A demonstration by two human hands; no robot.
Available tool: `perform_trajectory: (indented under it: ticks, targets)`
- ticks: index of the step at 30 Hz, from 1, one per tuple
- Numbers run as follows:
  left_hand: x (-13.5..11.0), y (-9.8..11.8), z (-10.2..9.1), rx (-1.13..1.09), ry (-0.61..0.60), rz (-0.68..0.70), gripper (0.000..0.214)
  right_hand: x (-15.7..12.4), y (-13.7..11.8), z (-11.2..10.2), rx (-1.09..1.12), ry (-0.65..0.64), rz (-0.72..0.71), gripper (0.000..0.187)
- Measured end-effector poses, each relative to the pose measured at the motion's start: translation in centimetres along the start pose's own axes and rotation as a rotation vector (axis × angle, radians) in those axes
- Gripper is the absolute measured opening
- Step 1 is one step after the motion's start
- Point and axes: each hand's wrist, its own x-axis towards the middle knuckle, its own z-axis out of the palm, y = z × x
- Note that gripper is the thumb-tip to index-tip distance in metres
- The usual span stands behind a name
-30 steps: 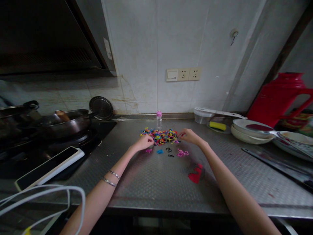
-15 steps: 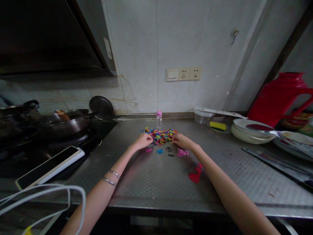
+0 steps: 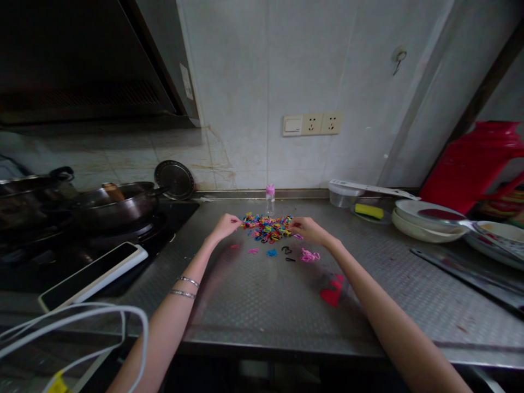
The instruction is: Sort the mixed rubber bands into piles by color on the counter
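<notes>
A heap of small multicoloured rubber bands (image 3: 268,228) lies on the metal counter. At its left edge my left hand (image 3: 226,226) is closed in a pinch, and what is between the fingertips is too small to make out. My right hand (image 3: 308,229) pinches at the heap's right edge, its fingertips touching or just over the bands. In front of the heap lie little separate groups: pink bands (image 3: 253,251), blue bands (image 3: 272,252), black bands (image 3: 286,250) and a larger pink cluster (image 3: 310,255). A red band (image 3: 234,246) lies below my left hand.
Behind the heap stands a small clear bottle with a pink cap (image 3: 270,199). A clear bag with red shapes (image 3: 332,290) lies near my right forearm. Pans (image 3: 118,210), a phone-like device (image 3: 94,275) and white cables (image 3: 135,311) are left; bowls (image 3: 426,226) and a knife (image 3: 462,275) right.
My left hand has moved left, off the heap to its edge, uncovering a red band on the counter. My right hand stays at the heap's right side. The view has shifted slightly.
</notes>
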Motion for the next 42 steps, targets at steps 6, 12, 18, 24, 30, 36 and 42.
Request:
perform_trajectory:
  ticks: [6,12,18,24,30,36,42]
  targets:
    - [0.0,-0.4,0.1,-0.004,-0.01,-0.017,0.029,-1.8,3.0,-4.4,0.114,-0.268,0.224,0.024]
    - [0.0,-0.6,0.1,-0.003,-0.01,-0.023,0.029,-3.1,5.2,-5.2,0.15,-0.447,0.369,0.027]
    - [0.1,-1.1,0.0,0.007,0.002,-0.046,0.029,-3.0,5.1,-4.8,0.195,-0.443,0.401,0.027]
    - [0.2,-1.6,-0.1,0.001,0.004,-0.034,0.028,-4.0,5.1,-5.4,0.234,-0.52,0.538,0.025]
    - [0.0,-1.7,-0.1,-0.006,0.006,-0.054,0.028,-4.1,5.2,-5.4,0.177,-0.555,0.588,0.026]
    - [0.0,-1.7,-0.3,-0.009,0.008,-0.066,0.028,-4.2,5.5,-5.7,0.143,-0.536,0.629,0.027]
    - [-0.1,-1.6,-0.3,0.018,0.0,-0.063,0.029,-4.3,5.9,-5.6,0.188,-0.545,0.617,0.029]
